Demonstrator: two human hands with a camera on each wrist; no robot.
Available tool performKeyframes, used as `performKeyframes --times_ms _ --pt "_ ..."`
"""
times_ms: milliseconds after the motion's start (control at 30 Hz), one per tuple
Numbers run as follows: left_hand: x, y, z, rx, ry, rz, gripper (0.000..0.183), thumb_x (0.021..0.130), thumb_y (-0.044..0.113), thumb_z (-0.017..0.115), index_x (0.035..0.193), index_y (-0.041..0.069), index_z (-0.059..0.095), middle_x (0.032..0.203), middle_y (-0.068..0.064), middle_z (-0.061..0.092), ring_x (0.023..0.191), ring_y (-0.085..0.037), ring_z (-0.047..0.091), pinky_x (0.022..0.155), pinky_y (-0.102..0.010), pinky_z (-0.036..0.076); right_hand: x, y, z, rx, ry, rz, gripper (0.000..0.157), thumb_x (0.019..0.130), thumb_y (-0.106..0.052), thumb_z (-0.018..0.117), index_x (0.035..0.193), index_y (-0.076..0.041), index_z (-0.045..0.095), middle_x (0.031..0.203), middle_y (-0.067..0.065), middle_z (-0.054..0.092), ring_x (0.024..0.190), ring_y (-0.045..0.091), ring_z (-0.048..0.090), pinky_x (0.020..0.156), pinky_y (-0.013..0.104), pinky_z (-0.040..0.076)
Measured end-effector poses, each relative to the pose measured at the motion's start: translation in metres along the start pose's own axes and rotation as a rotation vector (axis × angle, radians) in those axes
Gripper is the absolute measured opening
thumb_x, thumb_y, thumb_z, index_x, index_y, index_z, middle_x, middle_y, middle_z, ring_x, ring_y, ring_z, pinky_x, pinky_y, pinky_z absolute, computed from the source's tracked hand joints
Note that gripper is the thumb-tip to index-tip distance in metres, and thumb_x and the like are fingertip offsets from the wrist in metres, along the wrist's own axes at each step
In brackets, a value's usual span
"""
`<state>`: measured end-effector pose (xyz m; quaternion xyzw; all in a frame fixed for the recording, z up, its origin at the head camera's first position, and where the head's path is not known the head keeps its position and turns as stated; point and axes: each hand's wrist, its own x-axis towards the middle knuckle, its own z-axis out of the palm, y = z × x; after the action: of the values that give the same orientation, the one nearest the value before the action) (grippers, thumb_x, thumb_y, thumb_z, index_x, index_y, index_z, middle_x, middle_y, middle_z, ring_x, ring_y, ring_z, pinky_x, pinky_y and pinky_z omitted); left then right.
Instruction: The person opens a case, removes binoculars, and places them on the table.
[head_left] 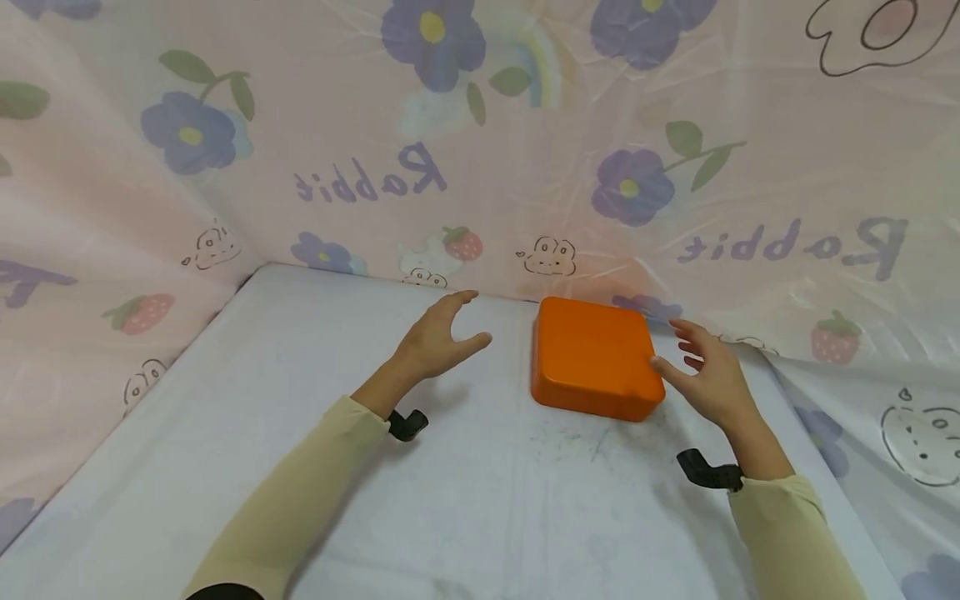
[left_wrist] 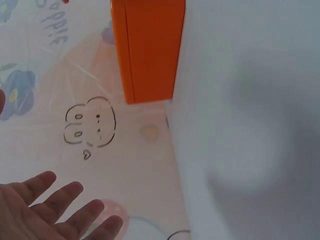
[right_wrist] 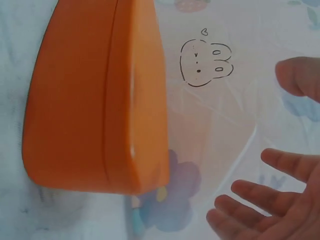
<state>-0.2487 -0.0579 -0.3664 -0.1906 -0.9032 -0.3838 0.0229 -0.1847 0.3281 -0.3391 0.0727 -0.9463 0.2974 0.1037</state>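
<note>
A: Position of the orange box (head_left: 596, 358)?

B: Flat on the white tabletop (head_left: 420, 517), right of centre, near the back edge where the printed sheet (head_left: 300, 108) rises.

A: Hands?

B: Both released, grasping nothing. The left hand (head_left: 431, 342) has thumb and fingers spread, apart from the box's left wall. The right hand (head_left: 708, 375) is just beside the right wall; its thumb overlaps the box in the head view, but the right wrist view shows them apart.

A: Expected handling?

B: Probably stiff and not fragile. Walls look smooth, so may slip. Likely light if hollow; contents cannot be told. A seam (right_wrist: 105, 125) runs near the top, possibly a lid joint. Suggested hold: opposed palms on left and right walls, fingers below that line.

A: Room?

B: Widest to the left and toward the near side. Tight behind, against the sheet; the tabletop's right edge also lies near.
</note>
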Motion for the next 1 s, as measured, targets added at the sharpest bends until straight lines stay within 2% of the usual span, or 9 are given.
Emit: performKeyframes --times_ms 167,433,733,1000 --pt "0.001 0.005 0.018 -0.081 -0.048 -0.019 0.073 0.087 0.050 0.062 0.149 0.022 0.034 0.149 0.001 0.042 0.133 -0.022 0.045 0.107 -0.048 0.042 0.000 0.009 0.004 0.053 -0.050 0.070 0.073 0.092 -0.039 0.062 0.150 -0.007 0.031 0.143 0.032 0.041 0.121 0.052 0.049 0.098 0.062 0.042" --pt "0.002 0.015 0.043 -0.188 -0.145 -0.070 0.074 0.085 0.046 0.068 0.147 0.024 0.035 0.147 0.000 0.045 0.127 -0.020 0.052 0.099 -0.044 0.050 0.000 0.023 0.016 0.098 -0.151 0.141 0.078 0.091 -0.046 0.062 0.152 -0.012 0.028 0.148 0.028 0.036 0.127 0.050 0.045 0.098 0.061 0.044" --pt "0.008 0.028 0.064 -0.277 -0.240 -0.086 0.080 0.079 0.037 0.076 0.147 0.021 0.036 0.146 -0.001 0.045 0.125 -0.022 0.054 0.094 -0.040 0.054 -0.002 0.031 0.027 0.111 -0.226 0.143 0.084 0.089 -0.047 0.064 0.154 -0.014 0.022 0.153 0.028 0.028 0.129 0.051 0.042 0.101 0.060 0.042" --pt "0.015 0.038 0.080 -0.308 -0.276 -0.114 0.086 0.076 0.033 0.081 0.147 0.020 0.036 0.149 -0.001 0.042 0.129 -0.023 0.051 0.099 -0.039 0.051 -0.003 0.029 0.028 0.047 -0.286 0.150 0.095 0.084 -0.049 0.070 0.155 -0.013 0.019 0.156 0.026 0.023 0.131 0.052 0.038 0.101 0.063 0.041"
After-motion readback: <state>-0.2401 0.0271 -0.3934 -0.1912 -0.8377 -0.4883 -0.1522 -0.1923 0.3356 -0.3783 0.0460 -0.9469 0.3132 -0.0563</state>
